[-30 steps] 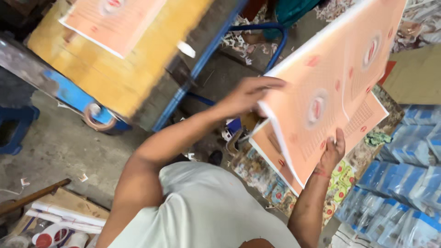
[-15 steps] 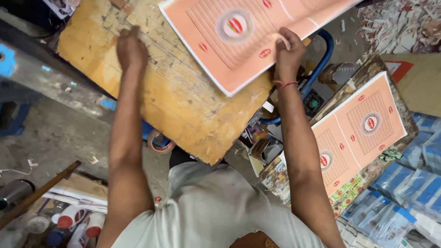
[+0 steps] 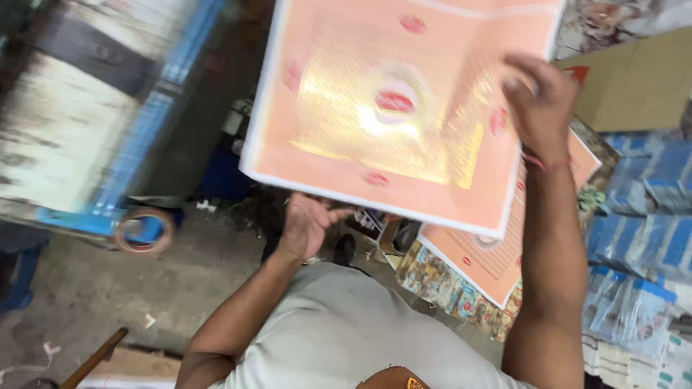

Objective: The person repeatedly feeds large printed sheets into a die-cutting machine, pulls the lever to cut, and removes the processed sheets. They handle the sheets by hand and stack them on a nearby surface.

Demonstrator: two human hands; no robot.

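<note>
Two hands: both belong to one person in a grey shirt (image 3: 346,338).
Right hand (image 3: 539,108): its grip pinches the right edge of a stack of peach sheets (image 3: 389,108), held up in the air.
Left hand (image 3: 306,223): under the stack, fingers loosely curled, holding nothing.
Second pile: more peach sheets (image 3: 497,263) lie lower, near the right arm.
Bench: blurry, with a blue edge (image 3: 137,137), on the left.
Tape roll (image 3: 144,230): hangs just below the bench.
Floor (image 3: 94,288): grey and dusty with paper bits.
Blue packs (image 3: 641,238): piled at the right.
</note>
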